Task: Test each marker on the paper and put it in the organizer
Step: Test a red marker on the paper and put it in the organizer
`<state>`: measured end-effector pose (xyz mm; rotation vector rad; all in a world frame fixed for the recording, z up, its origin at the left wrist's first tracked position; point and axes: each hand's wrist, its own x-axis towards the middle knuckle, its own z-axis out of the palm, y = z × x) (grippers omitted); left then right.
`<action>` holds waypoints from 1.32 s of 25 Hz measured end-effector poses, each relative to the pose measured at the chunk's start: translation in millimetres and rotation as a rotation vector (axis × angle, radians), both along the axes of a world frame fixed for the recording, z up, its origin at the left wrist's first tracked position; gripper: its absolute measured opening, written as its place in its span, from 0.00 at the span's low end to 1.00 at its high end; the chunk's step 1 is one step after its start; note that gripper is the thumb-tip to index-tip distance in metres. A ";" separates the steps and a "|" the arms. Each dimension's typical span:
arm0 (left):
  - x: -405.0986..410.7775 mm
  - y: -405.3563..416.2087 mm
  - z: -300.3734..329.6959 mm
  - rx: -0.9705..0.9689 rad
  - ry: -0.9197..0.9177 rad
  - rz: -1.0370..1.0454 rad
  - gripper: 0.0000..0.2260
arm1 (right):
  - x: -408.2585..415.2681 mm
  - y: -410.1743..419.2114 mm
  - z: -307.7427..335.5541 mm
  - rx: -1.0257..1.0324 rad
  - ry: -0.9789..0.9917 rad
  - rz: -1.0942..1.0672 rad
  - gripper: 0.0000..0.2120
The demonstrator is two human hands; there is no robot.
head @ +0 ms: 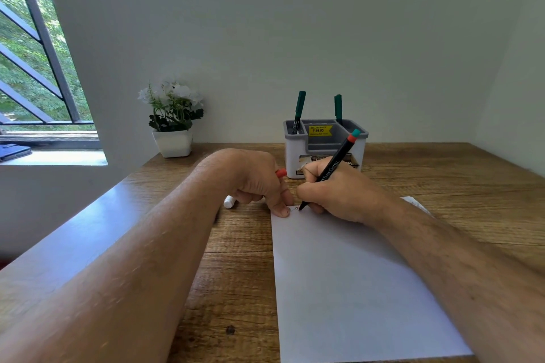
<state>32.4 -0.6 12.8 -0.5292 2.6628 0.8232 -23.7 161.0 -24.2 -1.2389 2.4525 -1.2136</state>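
Note:
My right hand point(333, 191) grips a black marker point(336, 160) with a red and teal end, its tip touching the top left corner of the white paper point(348, 283), where a small scribble shows. My left hand point(259, 183) presses a finger on the paper's corner and holds something with a red end point(281, 173), probably the cap. A white marker end point(229, 202) pokes out below the left hand. The grey and white organizer point(324, 150) stands behind the hands with two green markers point(299, 110) point(338, 107) upright in it.
A white pot of white flowers point(172, 124) stands at the back left of the wooden table point(236, 274). A wall closes the back and right sides. A barred window and a sill with a dark object point(14, 152) lie to the left.

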 end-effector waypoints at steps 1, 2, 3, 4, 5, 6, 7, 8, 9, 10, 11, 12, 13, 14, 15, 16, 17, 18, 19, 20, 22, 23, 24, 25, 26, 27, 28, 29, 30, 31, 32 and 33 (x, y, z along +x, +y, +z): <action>0.1 0.1 0.1 0.000 -0.001 0.000 0.06 | -0.3 -0.4 -0.5 -0.004 0.009 -0.009 0.12; -0.2 0.4 -0.1 0.001 -0.001 0.002 0.06 | -1.3 -1.0 -1.3 -0.013 0.025 -0.029 0.12; -0.5 0.8 0.1 0.002 -0.003 0.003 0.06 | -2.6 -1.9 -1.9 -0.022 0.043 -0.057 0.11; -0.7 1.1 0.0 0.001 -0.005 0.005 0.06 | -4.0 -2.8 -2.5 -0.023 0.057 -0.078 0.11; -0.4 1.5 0.3 0.000 -0.008 0.004 0.07 | -4.8 -3.1 -2.9 -0.019 0.063 -0.088 0.11; 0.3 1.9 0.8 0.001 -0.010 -0.001 0.07 | -5.9 -3.1 -3.6 -0.015 0.058 -0.089 0.11; 0.8 2.1 1.2 -0.004 -0.009 -0.014 0.08 | -6.3 -2.8 -4.1 -0.013 0.045 -0.085 0.11; 1.2 2.1 1.2 -0.019 -0.001 -0.031 0.09 | -6.8 -2.1 -4.5 -0.016 0.025 -0.079 0.12; 1.9 2.3 1.2 -0.032 0.014 -0.043 0.09 | -7.4 -1.5 -4.7 -0.031 -0.004 -0.073 0.12; 2.3 2.5 1.5 -0.025 0.038 -0.047 0.10 | -8.8 -0.7 -4.3 -0.066 -0.046 -0.070 0.13; 2.3 2.2 2.3 0.015 0.073 -0.038 0.11 | -10.8 -0.2 -3.2 -0.122 -0.106 -0.074 0.13; 2.0 1.2 3.4 0.090 0.112 -0.017 0.12 | -13.7 0.2 -1.9 -0.192 -0.181 -0.082 0.12; 2.1 0.5 5.0 0.172 0.159 0.003 0.11 | -16.9 0.4 -0.4 -0.266 -0.263 -0.089 0.12; 2.1 -0.8 6.6 0.248 0.206 0.011 0.09 | -19.9 0.7 0.7 -0.335 -0.340 -0.092 0.12; 2.4 -1.1 8.6 0.311 0.253 0.014 0.06 | -21.9 1.4 2.2 -0.401 -0.404 -0.091 0.12; 2.1 -1.8 9.6 0.369 0.299 0.017 0.07 | -23.2 1.8 3.5 -0.464 -0.451 -0.087 0.12; 1.5 -2.0 9.9 0.434 0.342 0.030 0.08 | -23.5 2.4 4.8 -0.522 -0.480 -0.081 0.11; 0.8 -1.2 9.8 0.499 0.389 0.049 0.07 | -23.8 2.9 6.1 -0.574 -0.496 -0.076 0.10; 0.3 0.7 9.7 0.550 0.437 0.070 0.04 | -23.9 3.3 7.6 -0.622 -0.508 -0.072 0.09; -0.1 2.6 9.6 0.573 0.485 0.088 0.02 | -24.3 3.9 9.3 -0.668 -0.525 -0.069 0.07; -1.9 5.7 8.7 0.553 0.568 0.111 0.05 | -25.9 5.6 12.4 -0.749 -0.568 -0.053 0.05; -2.8 7.4 8.9 0.536 0.604 0.115 0.06 | -26.6 6.6 13.6 -0.783 -0.586 -0.041 0.07; -3.7 8.3 8.7 0.526 0.634 0.125 0.07 | -27.0 7.6 14.0 -0.811 -0.596 -0.030 0.10; -3.7 9.5 8.9 0.523 0.658 0.138 0.08 | -27.2 8.2 14.2 -0.830 -0.597 -0.026 0.11; -3.2 10.4 9.1 0.522 0.679 0.151 0.09 | -27.2 8.3 14.1 -0.841 -0.590 -0.028 0.11; -2.8 11.2 9.4 0.522 0.699 0.158 0.10 | -27.0 8.2 13.7 -0.848 -0.582 -0.032 0.11; -2.8 11.6 9.5 0.524 0.717 0.159 0.10 | -26.6 8.0 13.7 -0.852 -0.577 -0.035 0.09; -3.1 12.0 9.6 0.526 0.731 0.156 0.10 | -26.4 7.7 13.9 -0.857 -0.576 -0.034 0.07; -2.9 12.7 9.8 0.529 0.741 0.150 0.10 | -26.4 7.4 14.2 -0.859 -0.578 -0.030 0.05; -3.2 13.8 10.1 0.530 0.747 0.143 0.11 | -26.6 7.1 14.4 -0.857 -0.581 -0.026 0.05; -3.5 14.4 10.0 0.528 0.746 0.134 0.11 | -26.6 7.0 14.6 -0.851 -0.578 -0.024 0.05; -4.0 15.3 9.7 0.528 0.743 0.123 0.11 | -26.7 6.6 14.6 -0.840 -0.572 -0.024 0.06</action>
